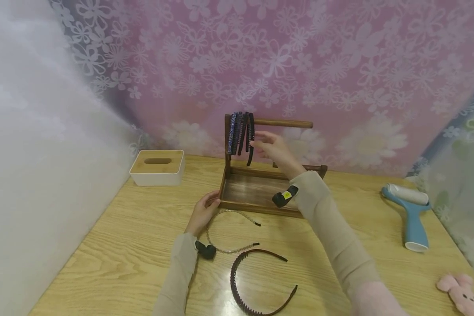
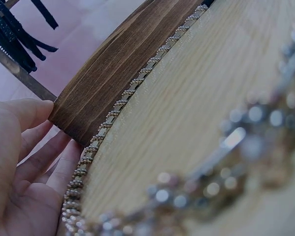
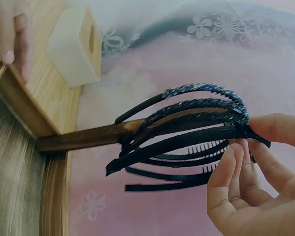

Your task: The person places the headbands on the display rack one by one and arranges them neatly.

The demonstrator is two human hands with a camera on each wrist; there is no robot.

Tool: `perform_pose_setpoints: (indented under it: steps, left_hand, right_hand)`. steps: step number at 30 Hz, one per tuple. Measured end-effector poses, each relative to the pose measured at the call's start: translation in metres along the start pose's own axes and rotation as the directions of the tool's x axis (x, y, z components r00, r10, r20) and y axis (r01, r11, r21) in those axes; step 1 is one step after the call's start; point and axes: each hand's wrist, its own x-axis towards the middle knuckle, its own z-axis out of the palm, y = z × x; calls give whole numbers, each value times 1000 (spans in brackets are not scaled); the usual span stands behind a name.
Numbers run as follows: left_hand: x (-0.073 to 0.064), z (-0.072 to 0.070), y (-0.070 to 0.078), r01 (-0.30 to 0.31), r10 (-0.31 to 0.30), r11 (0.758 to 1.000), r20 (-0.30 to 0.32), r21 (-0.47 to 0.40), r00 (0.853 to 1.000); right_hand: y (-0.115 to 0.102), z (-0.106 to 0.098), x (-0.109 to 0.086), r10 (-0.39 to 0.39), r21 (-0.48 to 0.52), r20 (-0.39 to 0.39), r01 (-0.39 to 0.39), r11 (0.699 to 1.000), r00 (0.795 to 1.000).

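Note:
Several dark headbands [image 1: 240, 131] hang side by side from the upper rod of a wooden stand [image 1: 253, 193]. My right hand [image 1: 275, 152] pinches the black headband [image 3: 174, 144] at the right end of this row between thumb and fingertips. My left hand [image 1: 202, 213] grips the front left corner of the stand's tray, its thumb [image 2: 31, 112] against the wood. Just in front of that hand a beaded headband [image 2: 132, 87] lies on the table. Nearer to me is a dark brown toothed headband [image 1: 234, 276], its ends pointing right.
A white tissue box [image 1: 156, 179] with a wooden lid stands at the back left. On the right lie a blue lint roller [image 1: 414, 221] and a pink plush toy [image 1: 461, 293]. The stand's upper rod [image 1: 290, 123] extends rightward past the headbands.

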Motion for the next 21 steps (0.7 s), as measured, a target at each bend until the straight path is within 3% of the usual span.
perform_pose_setpoints:
  steps: [9, 21]
  left_hand:
    - [0, 2, 0, -17, 17, 1000, -3, 24, 1000]
    - [-2, 5, 0, 3, -2, 1000, 4, -8, 1000]
  right_hand:
    - [23, -6, -4, 39, 20, -1, -39, 999, 999]
    - [35, -6, -7, -22, 38, -15, 22, 999, 1000]
